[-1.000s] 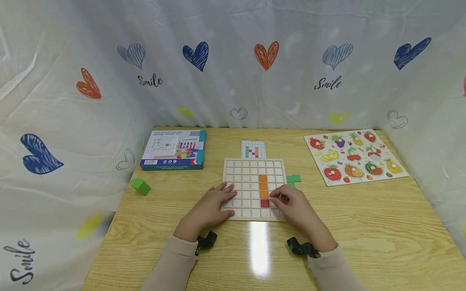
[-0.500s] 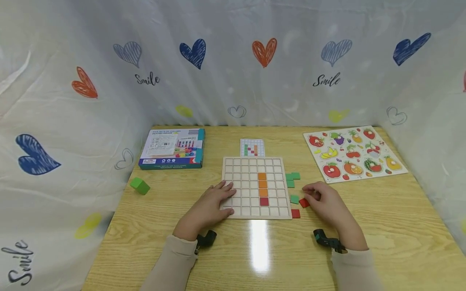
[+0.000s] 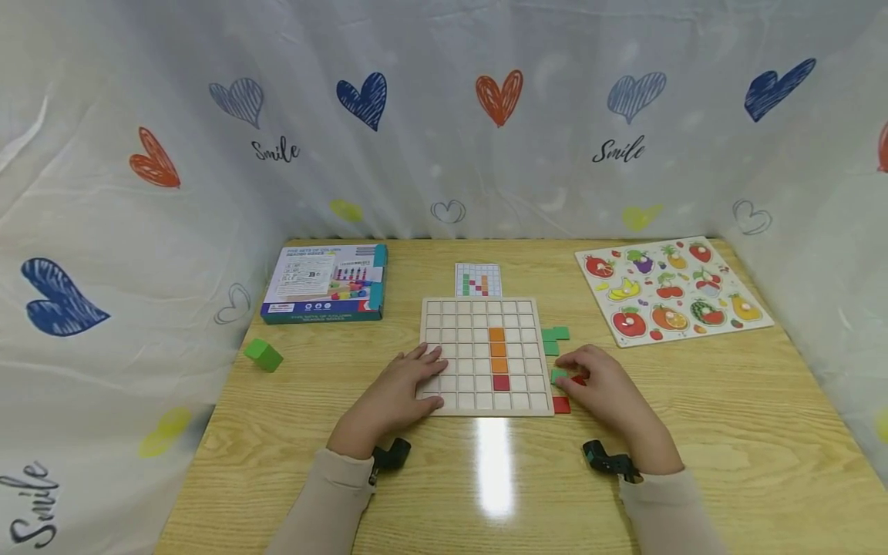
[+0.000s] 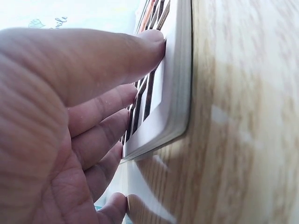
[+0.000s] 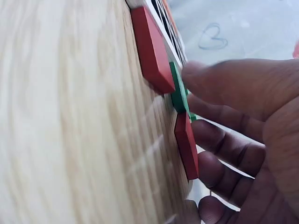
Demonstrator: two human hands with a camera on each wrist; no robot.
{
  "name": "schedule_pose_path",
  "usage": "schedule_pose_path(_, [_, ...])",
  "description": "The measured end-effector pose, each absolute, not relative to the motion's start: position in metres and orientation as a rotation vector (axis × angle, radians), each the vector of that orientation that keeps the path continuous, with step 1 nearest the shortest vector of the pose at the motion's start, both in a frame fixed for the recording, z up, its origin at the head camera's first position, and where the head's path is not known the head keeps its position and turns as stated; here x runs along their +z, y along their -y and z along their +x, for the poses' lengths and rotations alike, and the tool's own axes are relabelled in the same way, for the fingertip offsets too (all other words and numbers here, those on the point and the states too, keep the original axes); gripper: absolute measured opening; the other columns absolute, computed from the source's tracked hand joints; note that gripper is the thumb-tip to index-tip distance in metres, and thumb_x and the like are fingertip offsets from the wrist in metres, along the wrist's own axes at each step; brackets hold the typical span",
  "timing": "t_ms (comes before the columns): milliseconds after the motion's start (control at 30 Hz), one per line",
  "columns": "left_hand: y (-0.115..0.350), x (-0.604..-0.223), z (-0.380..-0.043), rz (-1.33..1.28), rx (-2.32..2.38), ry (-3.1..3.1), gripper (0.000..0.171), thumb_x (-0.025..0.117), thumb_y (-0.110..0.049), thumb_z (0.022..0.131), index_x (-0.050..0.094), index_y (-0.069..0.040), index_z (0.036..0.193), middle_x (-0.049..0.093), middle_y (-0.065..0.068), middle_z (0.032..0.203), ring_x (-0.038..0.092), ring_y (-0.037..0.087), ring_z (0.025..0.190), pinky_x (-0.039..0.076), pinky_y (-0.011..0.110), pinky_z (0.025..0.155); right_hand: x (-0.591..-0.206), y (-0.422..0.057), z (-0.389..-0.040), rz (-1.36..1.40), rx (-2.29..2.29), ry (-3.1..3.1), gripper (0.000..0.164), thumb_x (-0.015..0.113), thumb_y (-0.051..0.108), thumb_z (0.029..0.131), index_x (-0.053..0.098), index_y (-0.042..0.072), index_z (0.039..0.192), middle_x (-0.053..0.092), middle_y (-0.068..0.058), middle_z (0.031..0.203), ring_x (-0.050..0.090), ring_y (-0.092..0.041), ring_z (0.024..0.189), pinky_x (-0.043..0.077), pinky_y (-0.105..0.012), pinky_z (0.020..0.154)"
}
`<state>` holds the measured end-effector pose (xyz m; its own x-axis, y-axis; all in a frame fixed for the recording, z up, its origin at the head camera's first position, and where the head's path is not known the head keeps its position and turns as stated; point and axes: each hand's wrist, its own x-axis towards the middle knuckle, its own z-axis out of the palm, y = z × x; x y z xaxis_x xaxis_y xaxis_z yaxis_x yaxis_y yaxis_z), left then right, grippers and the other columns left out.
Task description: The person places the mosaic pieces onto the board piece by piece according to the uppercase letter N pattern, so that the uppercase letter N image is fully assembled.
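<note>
My left hand (image 3: 398,393) rests on the left edge of a wooden grid board (image 3: 444,410), fingers spread and thumb over its near left part. Three orange tiles (image 3: 498,349) stand in one column of the board, with a red tile (image 3: 501,382) just below them. To the right of the board, my right hand (image 3: 607,389) is low over the table, thumb and index fingertips apart at a green tile (image 5: 178,89) that lies flat. Another red tile (image 5: 187,147) lies under its fingers, partly hidden in the head view. A further red tile (image 3: 562,405) lies by the board's corner.
More green tiles (image 3: 550,340) lie along the board's right side. Behind the board is a small pattern card (image 3: 478,280). A boxed toy (image 3: 322,283) and a green block (image 3: 264,354) stand left; a fruit puzzle board (image 3: 673,293) lies at the right.
My right hand has moved right, off the board to the loose tiles, then slightly back left from the red tile to the green one. My left hand has stayed on the board.
</note>
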<state>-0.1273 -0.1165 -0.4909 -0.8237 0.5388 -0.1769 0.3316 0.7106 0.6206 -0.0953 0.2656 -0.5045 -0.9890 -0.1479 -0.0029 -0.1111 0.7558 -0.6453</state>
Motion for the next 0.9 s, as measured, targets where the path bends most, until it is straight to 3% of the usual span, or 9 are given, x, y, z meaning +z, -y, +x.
schedule_pose_path(100, [0.117, -0.492, -0.127, 0.69, 0.832, -2.576, 0.065, 0.078, -0.026, 0.101, 0.056, -0.013, 0.161, 0.042, 0.003, 0.175, 0.022, 0.029, 0.17, 0.016, 0.056, 0.139, -0.504, -0.262, -0.095, -0.196, -1.036, -2.889, 0.027, 0.082, 0.019, 0.099, 0.079, 0.008, 0.123, 0.071, -0.009, 0.125, 0.064, -0.026, 0.11, 0.057, -0.052, 0.102])
schedule_pose_path(433, [0.117, -0.494, -0.129, 0.691, 0.826, -2.577, 0.066, 0.078, -0.026, 0.102, 0.055, -0.014, 0.162, 0.041, 0.001, 0.175, 0.022, 0.028, 0.17, 0.016, 0.056, 0.139, -0.504, -0.263, -0.096, -0.168, -1.011, -2.877, 0.024, 0.081, 0.018, 0.1, 0.078, 0.008, 0.122, 0.07, -0.01, 0.125, 0.063, -0.027, 0.109, 0.056, -0.053, 0.103])
schedule_pose_path(600, [0.118, -0.495, -0.129, 0.693, 0.818, -2.58, 0.066, 0.078, -0.027, 0.102, 0.055, -0.014, 0.162, 0.041, 0.001, 0.175, 0.021, 0.027, 0.17, 0.015, 0.055, 0.14, -0.501, -0.273, -0.093, -0.148, -0.994, -2.869, 0.027, 0.081, 0.021, 0.1, 0.077, 0.009, 0.124, 0.068, -0.009, 0.123, 0.057, -0.024, 0.101, 0.053, -0.041, 0.091])
schedule_pose_path(767, [0.118, -0.494, -0.129, 0.693, 0.823, -2.575, 0.066, 0.078, -0.027, 0.102, 0.055, -0.014, 0.162, 0.041, 0.001, 0.175, 0.021, 0.028, 0.17, 0.015, 0.055, 0.14, -0.497, -0.287, -0.088, -0.129, -0.99, -2.859, 0.027, 0.083, 0.017, 0.098, 0.077, 0.007, 0.123, 0.065, -0.007, 0.109, 0.051, -0.02, 0.089, 0.044, -0.028, 0.074])
schedule_pose_path(900, [0.118, -0.493, -0.129, 0.686, 0.825, -2.576, 0.066, 0.078, -0.027, 0.102, 0.055, -0.015, 0.162, 0.04, 0.0, 0.175, 0.02, 0.027, 0.17, 0.014, 0.055, 0.14, -0.497, -0.295, -0.086, -0.067, -0.988, -2.861, 0.032, 0.083, 0.017, 0.098, 0.075, 0.002, 0.125, 0.068, -0.01, 0.108, 0.056, -0.02, 0.089, 0.048, -0.024, 0.072])
